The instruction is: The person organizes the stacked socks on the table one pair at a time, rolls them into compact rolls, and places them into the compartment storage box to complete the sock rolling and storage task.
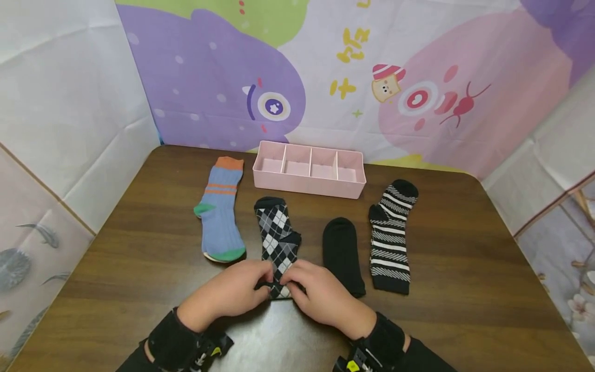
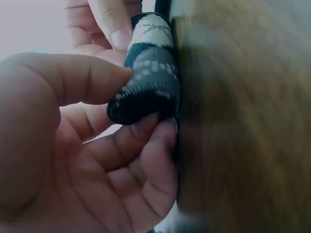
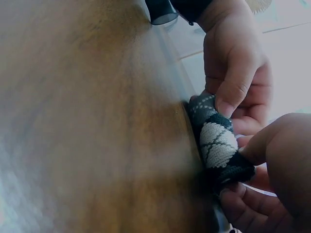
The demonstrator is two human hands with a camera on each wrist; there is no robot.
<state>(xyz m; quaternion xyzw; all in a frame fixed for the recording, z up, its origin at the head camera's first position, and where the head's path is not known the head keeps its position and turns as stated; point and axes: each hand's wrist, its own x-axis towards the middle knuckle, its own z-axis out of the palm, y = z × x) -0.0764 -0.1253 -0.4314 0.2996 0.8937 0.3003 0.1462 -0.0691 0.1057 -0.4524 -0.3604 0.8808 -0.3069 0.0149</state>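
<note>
An argyle sock (image 1: 277, 227) in black, grey and white lies on the table, its near end turned over into a thick roll. My left hand (image 1: 232, 290) pinches the left side of that roll between thumb and fingers, and my right hand (image 1: 323, 295) pinches the right side. In the left wrist view the roll (image 2: 153, 63) shows its ribbed dark edge, with a thumb on top and fingertips underneath. From the right wrist, the rolled sock (image 3: 217, 143) spans both hands close to the wood. Some fingertips are hidden under the fabric.
A blue sock (image 1: 222, 206) with orange and green parts lies to the left. On the right are a plain black sock (image 1: 343, 253) and a black-and-white striped sock (image 1: 392, 237). Behind them stands a pink box (image 1: 309, 185) with several compartments on the brown table (image 1: 465, 268).
</note>
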